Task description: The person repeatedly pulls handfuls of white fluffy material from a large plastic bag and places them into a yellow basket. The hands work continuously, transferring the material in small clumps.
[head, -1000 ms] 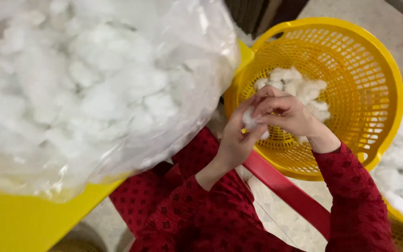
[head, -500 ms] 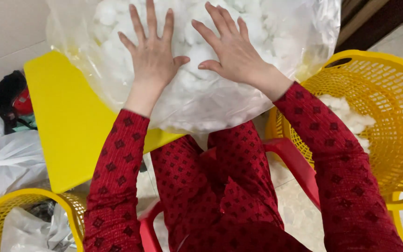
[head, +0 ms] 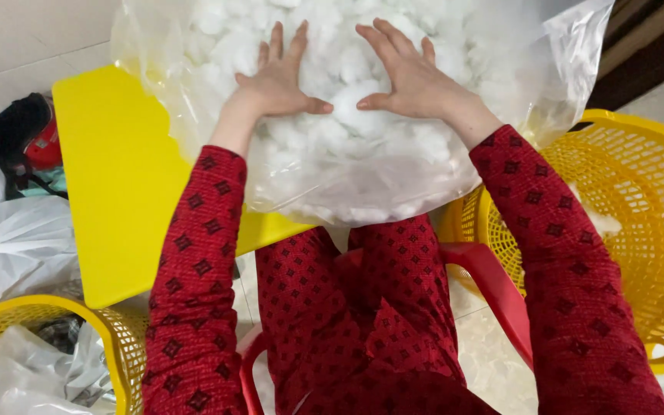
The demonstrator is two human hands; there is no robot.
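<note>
The fingers point(head: 277, 48) of the left hand point(head: 278, 81) are spread apart and pressed flat, palm down, on top of a large clear plastic bag stuffed with white fluffy fibre clumps point(head: 363, 154); the fingers of the right hand point(head: 409, 73) are likewise splayed and flat on it, clamped on nothing, the two thumbs pointing inward toward each other over one rounded white clump. The bag lies on a bright yellow flat plastic bench point(head: 117, 177), bulging over its near edge above the person's lap, its long axis running roughly left to right across the view, with its loose mouth end (as far as the crumpled film shows) rising toward the upper right. Compared with half a second ago, both hands sit lower and closer together on the bag, the fingers less fanned, and the bag fills more of the upper view. The film is glossy, wrinkled and see-through, the filling inside lumpy and snow-white. Both arms wear red sleeves with a dark diamond pattern point(head: 194, 253), matching the trousers. The person sits on a red plastic chair point(head: 493, 284). To the right stands a round yellow plastic mesh basket point(head: 647, 200) holding a little white fibre; at lower left another yellow mesh basket point(head: 9, 315) holds crumpled clear plastic.
</note>
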